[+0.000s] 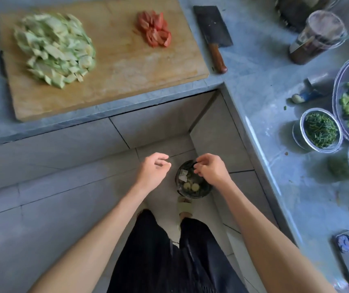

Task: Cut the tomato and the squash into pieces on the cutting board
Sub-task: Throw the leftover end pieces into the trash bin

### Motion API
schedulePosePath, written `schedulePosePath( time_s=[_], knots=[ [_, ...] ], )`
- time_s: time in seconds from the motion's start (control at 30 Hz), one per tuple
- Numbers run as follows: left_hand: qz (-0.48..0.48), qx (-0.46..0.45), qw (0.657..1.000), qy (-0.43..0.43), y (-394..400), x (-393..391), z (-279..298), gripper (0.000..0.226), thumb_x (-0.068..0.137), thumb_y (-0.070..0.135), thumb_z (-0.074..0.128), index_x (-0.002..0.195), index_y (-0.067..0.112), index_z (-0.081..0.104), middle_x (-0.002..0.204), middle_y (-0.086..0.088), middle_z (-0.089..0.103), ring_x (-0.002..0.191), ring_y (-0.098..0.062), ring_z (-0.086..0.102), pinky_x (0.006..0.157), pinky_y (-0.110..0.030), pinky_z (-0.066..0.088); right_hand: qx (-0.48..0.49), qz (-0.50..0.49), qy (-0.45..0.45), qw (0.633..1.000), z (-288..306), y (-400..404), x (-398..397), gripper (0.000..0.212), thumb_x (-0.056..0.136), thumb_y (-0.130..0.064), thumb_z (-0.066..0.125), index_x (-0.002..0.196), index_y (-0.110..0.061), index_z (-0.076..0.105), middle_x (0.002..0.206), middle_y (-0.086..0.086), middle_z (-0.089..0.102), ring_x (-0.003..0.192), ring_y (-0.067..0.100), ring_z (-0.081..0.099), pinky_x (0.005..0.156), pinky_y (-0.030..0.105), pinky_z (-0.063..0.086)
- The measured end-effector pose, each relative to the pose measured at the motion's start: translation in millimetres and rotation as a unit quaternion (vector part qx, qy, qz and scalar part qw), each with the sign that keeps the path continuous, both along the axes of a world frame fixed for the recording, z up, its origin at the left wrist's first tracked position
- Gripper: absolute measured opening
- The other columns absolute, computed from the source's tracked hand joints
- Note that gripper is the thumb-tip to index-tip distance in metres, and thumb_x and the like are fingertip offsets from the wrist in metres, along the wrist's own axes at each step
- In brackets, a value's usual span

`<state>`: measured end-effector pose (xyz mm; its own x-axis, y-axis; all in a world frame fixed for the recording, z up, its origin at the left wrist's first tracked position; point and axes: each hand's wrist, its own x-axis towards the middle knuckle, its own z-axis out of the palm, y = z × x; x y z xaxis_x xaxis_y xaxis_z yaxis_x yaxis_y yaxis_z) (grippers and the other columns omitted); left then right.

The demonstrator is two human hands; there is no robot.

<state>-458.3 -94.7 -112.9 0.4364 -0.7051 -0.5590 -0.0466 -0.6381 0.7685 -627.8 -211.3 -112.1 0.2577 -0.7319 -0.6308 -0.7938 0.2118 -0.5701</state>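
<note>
Squash pieces [55, 49] and tomato pieces [155, 28] lie heaped on the cutting board [114, 66], far beyond both hands. Left hand [153, 171] hangs loosely curled, holding nothing. Right hand [210, 169], fingers bent, hovers over a bin [192, 188]; whether it holds anything is unclear.
</note>
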Motion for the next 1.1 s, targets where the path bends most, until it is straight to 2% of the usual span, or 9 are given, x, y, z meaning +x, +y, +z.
schedulePosePath(
  time_s=[0.1, 0.2, 0.33, 0.47, 0.53, 0.63, 0.8, 0.93, 1.1],
  knots=[
    [-0.023, -0.027, 0.999, -0.009, 1, 20, 18, 0.017, 0.089, 0.018, 0.066, 0.105, 0.023, 0.068, 0.090, 0.008, 0.069, 0.074, -0.005, 0.063, 0.066, -0.016, 0.044, -0.013, 0.015, 0.005, 1.000, 14, 9, 26, 0.018, 0.088, -0.011, 0.059, 0.105, -0.013, 0.066, 0.087, 0.003, 0.075, 0.088, 0.018, 0.071, 0.086, 0.042, 0.058],
    [-0.040, -0.036, 0.998, -0.027, -3, 41, 32, 0.017, 0.087, 0.019, 0.068, 0.103, 0.023, 0.070, 0.088, 0.008, 0.071, 0.075, -0.008, 0.064, 0.073, -0.023, 0.049, -0.025, 0.017, 0.000, 1.000, 28, 14, 47, 0.017, 0.087, -0.010, 0.057, 0.099, -0.018, 0.065, 0.088, 0.004, 0.075, 0.088, 0.019, 0.071, 0.085, 0.041, 0.058],
    [-0.067, -0.052, 0.995, -0.054, -13, 63, 43, 0.015, 0.087, 0.024, 0.069, 0.101, 0.028, 0.070, 0.089, 0.013, 0.068, 0.084, -0.010, 0.066, 0.082, -0.028, 0.053, -0.051, 0.019, -0.002, 0.998, 39, 8, 65, 0.019, 0.087, -0.012, 0.058, 0.102, -0.017, 0.068, 0.087, 0.004, 0.075, 0.089, 0.019, 0.070, 0.087, 0.037, 0.057],
    [-0.073, -0.063, 0.994, -0.054, -23, 82, 52, 0.014, 0.090, 0.023, 0.067, 0.103, 0.029, 0.067, 0.092, 0.011, 0.067, 0.086, -0.009, 0.065, 0.081, -0.030, 0.053, -0.053, 0.013, -0.004, 0.999, 50, -4, 80, 0.020, 0.087, -0.011, 0.058, 0.103, -0.018, 0.067, 0.084, 0.004, 0.075, 0.077, 0.013, 0.069, 0.075, 0.028, 0.056],
    [-0.068, -0.065, 0.994, -0.059, -27, 88, 56, 0.015, 0.090, 0.023, 0.066, 0.104, 0.028, 0.066, 0.093, 0.010, 0.067, 0.085, -0.008, 0.065, 0.077, -0.026, 0.052, -0.057, 0.020, -0.006, 0.998, 52, -11, 87, 0.019, 0.087, -0.012, 0.059, 0.103, -0.020, 0.067, 0.088, 0.004, 0.075, 0.083, 0.017, 0.070, 0.078, 0.031, 0.057],
    [-0.053, -0.063, 0.995, -0.063, -30, 96, 59, 0.014, 0.091, 0.022, 0.066, 0.104, 0.027, 0.067, 0.094, 0.008, 0.067, 0.081, -0.004, 0.062, 0.074, -0.021, 0.047, -0.062, 0.035, -0.009, 0.997, 54, -22, 96, 0.020, 0.086, -0.013, 0.061, 0.103, -0.020, 0.068, 0.090, 0.003, 0.074, 0.089, 0.019, 0.070, 0.084, 0.035, 0.057],
    [-0.007, -0.060, 0.996, -0.071, -44, 115, 70, 0.013, 0.091, 0.027, 0.067, 0.103, 0.031, 0.067, 0.097, 0.012, 0.067, 0.088, -0.005, 0.065, 0.074, -0.021, 0.047, -0.075, 0.085, -0.044, 0.993, 69, -57, 119, 0.018, 0.088, -0.015, 0.061, 0.105, -0.019, 0.067, 0.087, 0.000, 0.074, 0.089, 0.018, 0.069, 0.081, 0.033, 0.057],
    [0.058, -0.072, 0.992, -0.088, -58, 132, 90, 0.013, 0.091, 0.025, 0.067, 0.102, 0.030, 0.069, 0.094, 0.011, 0.069, 0.087, -0.004, 0.065, 0.076, -0.019, 0.047, -0.109, 0.157, -0.076, 0.979, 90, -94, 148, 0.023, 0.090, -0.018, 0.062, 0.112, -0.014, 0.066, 0.098, 0.001, 0.069, 0.094, 0.018, 0.064, 0.077, 0.026, 0.048],
    [0.121, -0.063, 0.981, -0.140, -71, 154, 113, 0.012, 0.090, 0.022, 0.069, 0.100, 0.029, 0.070, 0.095, 0.009, 0.071, 0.087, -0.001, 0.065, 0.079, -0.019, 0.049, -0.153, 0.242, -0.137, 0.948, 117, -139, 183, 0.026, 0.093, -0.018, 0.061, 0.117, -0.011, 0.065, 0.100, -0.004, 0.064, 0.089, 0.011, 0.058, 0.071, 0.014, 0.043]
  ],
)
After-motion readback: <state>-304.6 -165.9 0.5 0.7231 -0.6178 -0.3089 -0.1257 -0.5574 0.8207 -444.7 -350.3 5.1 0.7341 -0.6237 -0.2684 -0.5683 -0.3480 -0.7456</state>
